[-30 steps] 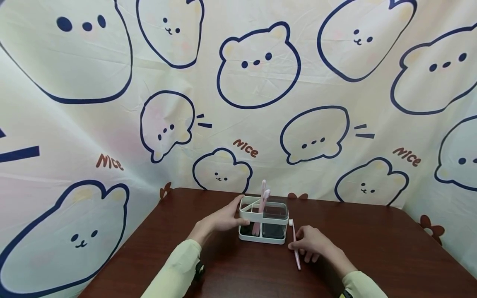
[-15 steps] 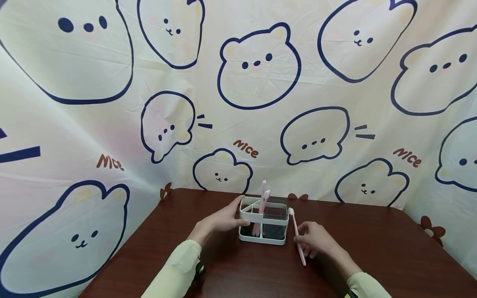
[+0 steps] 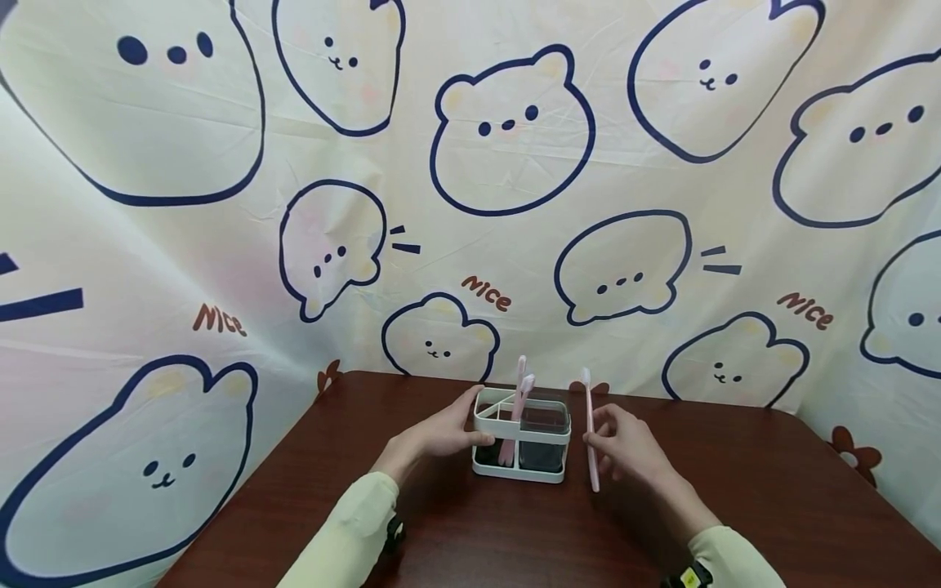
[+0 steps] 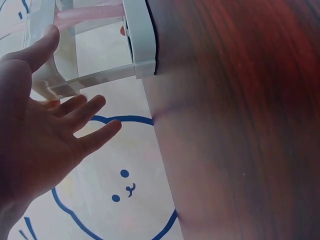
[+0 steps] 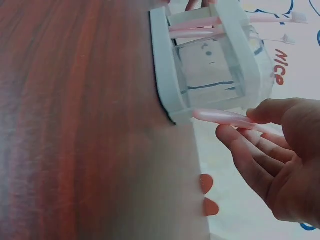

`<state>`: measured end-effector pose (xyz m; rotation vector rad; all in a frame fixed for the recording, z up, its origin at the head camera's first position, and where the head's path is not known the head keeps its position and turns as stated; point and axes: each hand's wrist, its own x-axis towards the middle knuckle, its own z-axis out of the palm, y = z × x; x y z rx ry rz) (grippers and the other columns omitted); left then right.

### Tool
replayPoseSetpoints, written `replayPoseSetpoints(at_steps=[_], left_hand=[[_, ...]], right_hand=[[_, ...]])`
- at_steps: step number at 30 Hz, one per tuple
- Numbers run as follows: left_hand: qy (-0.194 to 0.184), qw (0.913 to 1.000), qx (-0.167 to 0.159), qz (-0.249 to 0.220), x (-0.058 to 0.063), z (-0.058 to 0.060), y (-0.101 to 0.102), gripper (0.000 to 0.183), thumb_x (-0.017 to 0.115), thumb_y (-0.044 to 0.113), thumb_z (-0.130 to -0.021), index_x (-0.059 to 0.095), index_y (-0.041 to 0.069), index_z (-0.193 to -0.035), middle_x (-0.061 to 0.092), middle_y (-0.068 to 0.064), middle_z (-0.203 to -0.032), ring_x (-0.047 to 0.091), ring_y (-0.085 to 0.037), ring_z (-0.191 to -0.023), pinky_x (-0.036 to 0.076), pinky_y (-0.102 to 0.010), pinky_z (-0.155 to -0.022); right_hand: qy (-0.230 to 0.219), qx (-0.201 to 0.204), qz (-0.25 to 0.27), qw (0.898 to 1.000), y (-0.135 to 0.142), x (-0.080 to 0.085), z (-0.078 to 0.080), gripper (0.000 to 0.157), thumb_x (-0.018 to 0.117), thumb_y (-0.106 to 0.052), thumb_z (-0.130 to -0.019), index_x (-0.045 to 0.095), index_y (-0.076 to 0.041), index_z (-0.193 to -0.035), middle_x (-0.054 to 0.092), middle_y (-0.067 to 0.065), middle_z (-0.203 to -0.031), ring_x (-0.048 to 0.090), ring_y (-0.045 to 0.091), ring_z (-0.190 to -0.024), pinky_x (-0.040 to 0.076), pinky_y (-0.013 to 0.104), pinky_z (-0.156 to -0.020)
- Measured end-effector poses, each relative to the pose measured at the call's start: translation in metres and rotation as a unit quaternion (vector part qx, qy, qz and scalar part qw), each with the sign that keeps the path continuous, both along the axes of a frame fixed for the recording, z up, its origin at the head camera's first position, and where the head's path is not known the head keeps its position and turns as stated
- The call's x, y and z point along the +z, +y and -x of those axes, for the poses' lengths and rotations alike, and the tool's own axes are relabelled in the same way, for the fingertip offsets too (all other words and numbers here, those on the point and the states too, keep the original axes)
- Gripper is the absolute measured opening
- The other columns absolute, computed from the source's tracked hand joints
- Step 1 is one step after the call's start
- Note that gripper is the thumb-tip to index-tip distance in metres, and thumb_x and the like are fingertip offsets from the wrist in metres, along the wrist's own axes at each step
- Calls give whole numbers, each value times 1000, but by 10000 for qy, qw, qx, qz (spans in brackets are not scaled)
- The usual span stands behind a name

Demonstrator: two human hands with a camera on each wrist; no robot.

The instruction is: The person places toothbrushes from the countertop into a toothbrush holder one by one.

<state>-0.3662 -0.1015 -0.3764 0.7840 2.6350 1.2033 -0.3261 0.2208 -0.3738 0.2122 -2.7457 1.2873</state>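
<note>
A white toothbrush holder [image 3: 519, 474] with a clear cup [image 3: 544, 418] in its right half stands upright on the brown table. Two pink toothbrushes [image 5: 200, 33] lean in one of its middle compartments. My left hand [image 3: 437, 428] holds the holder's left side, thumb across the front and index finger at the back; the other fingers spread loosely in the left wrist view. Just right of the holder, my right hand [image 3: 626, 443] pinches another pink toothbrush [image 3: 591, 457] between thumb and fingers. That brush is nearly upright, bristle head up and handle end down.
The brown table [image 3: 470, 539] reaches back to a cream cloth [image 3: 515, 269] printed with bear faces, which hangs behind and at both sides. Dark bands sit at both wrists, and the right one [image 3: 691, 576] has a yellow patch.
My right hand has lifted the toothbrush from low beside the holder and turned it more upright, its head now higher. The left hand and the holder have stayed put.
</note>
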Motion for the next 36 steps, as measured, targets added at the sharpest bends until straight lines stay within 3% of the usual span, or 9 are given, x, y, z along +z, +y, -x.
replayPoseSetpoints(at_steps=[4,13,22,28,36], left_hand=[[-38,9999,104,59,0,-1,0,88,72,36,-91,17,16,-156,36,-12,-154,38,-28,-138,25,-59,-118],[-42,9999,99,86,2,0,0,88,71,35,-91,15,16,-156,36,-16,-154,40,-29,-136,26,-61,-117],[31,9999,59,95,2,0,0,87,72,36,-90,17,16,-155,39,-13,-151,42,-28,-134,27,-60,-117],[7,10000,51,59,2,0,0,88,72,36,-90,17,15,-155,37,-17,-152,41,-29,-135,26,-60,-117],[-29,9999,69,76,1,-1,0,87,72,36,-90,18,15,-155,40,-11,-149,42,-28,-134,27,-60,-117]], right_hand=[[256,-48,29,9997,-1,11,1,37,69,-19,-93,53,-8,-125,66,8,-83,66,28,-56,53,36,-44],[1003,-31,12,9950,-11,33,-1,35,67,-20,-94,51,-8,-123,65,11,-84,64,24,-59,53,31,-48],[1314,-66,119,9912,-25,53,-3,34,66,-22,-95,50,-10,-122,67,12,-84,61,20,-61,52,30,-50],[1659,-15,221,9859,-37,63,-5,35,68,-23,-94,51,-10,-122,68,14,-82,66,18,-61,55,30,-54],[1778,141,390,9832,-49,71,-6,34,69,-21,-94,52,-10,-121,70,11,-81,70,15,-61,56,30,-57]])
